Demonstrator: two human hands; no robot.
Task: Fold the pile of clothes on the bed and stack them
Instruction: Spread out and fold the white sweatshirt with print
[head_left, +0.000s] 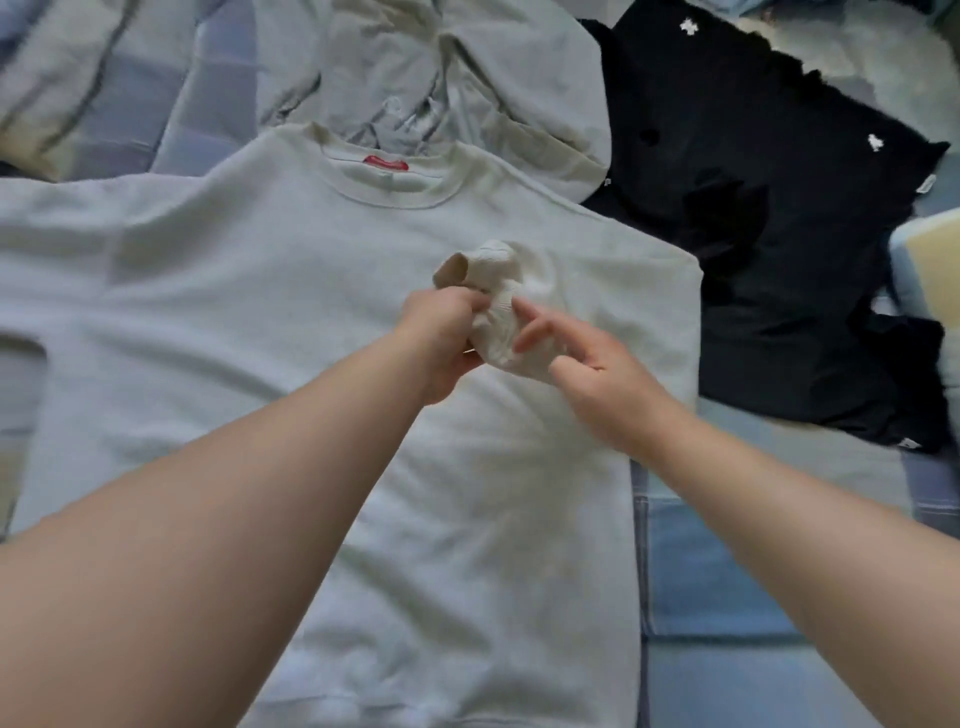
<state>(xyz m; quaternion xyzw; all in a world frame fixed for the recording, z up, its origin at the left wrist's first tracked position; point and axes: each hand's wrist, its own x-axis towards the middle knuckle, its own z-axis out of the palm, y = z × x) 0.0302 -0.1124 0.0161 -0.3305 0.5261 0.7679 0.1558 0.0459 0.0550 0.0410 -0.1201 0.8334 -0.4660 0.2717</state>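
Cream cuff (493, 275) in curled left hand (441, 338)

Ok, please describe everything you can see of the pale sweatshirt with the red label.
The pale sweatshirt lies flat on the bed, front up, collar away from the person. It looks like thick, off-white knit with a ribbed round neck and a red label inside. One sleeve spreads left. Above its chest the left hand grips a pale ribbed bundle and the right hand touches it.
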